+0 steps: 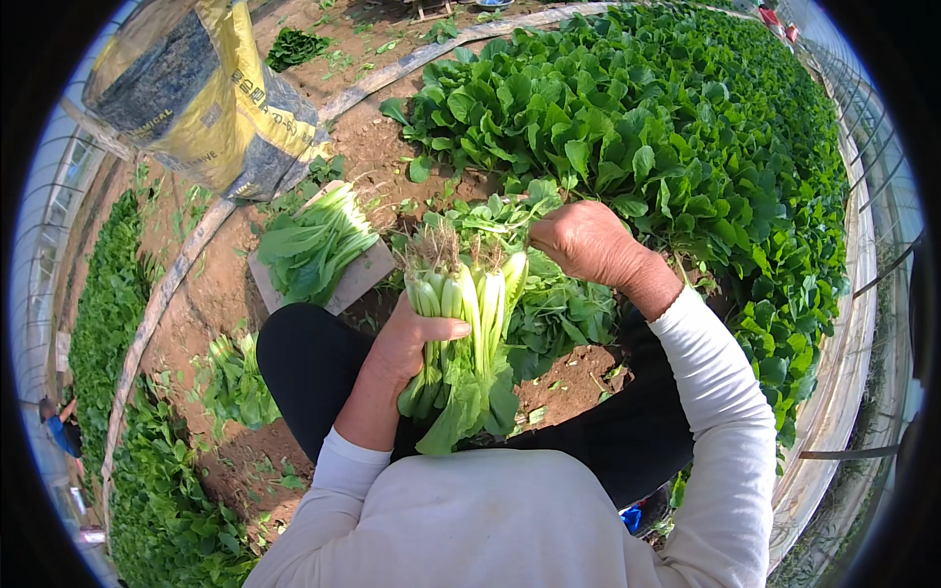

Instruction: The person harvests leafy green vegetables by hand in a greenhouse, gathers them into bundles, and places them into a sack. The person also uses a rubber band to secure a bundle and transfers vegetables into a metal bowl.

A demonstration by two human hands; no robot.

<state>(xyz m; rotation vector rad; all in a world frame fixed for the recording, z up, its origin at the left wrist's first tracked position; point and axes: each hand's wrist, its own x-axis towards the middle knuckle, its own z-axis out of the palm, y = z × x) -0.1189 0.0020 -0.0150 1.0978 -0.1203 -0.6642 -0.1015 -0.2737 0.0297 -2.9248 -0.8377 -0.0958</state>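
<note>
My left hand is closed around a bunch of leafy greens, its thumb lying across the pale stems. The bunch is held upside down, with brown roots at the top and green leaves hanging towards my lap. Just right of the root end is my right hand, its fingers curled in at the bunch's outer edge. Whether a leaf or stem is pinched in those fingers is hidden. Loose picked greens lie on the soil beyond and beneath the bunch.
At left, a pile of greens rests on a flat board. Behind it stands a yellow and dark woven sack bearing writing. Another bunch lies beside my left knee. Dense growing greens fill the right. A person is at far left.
</note>
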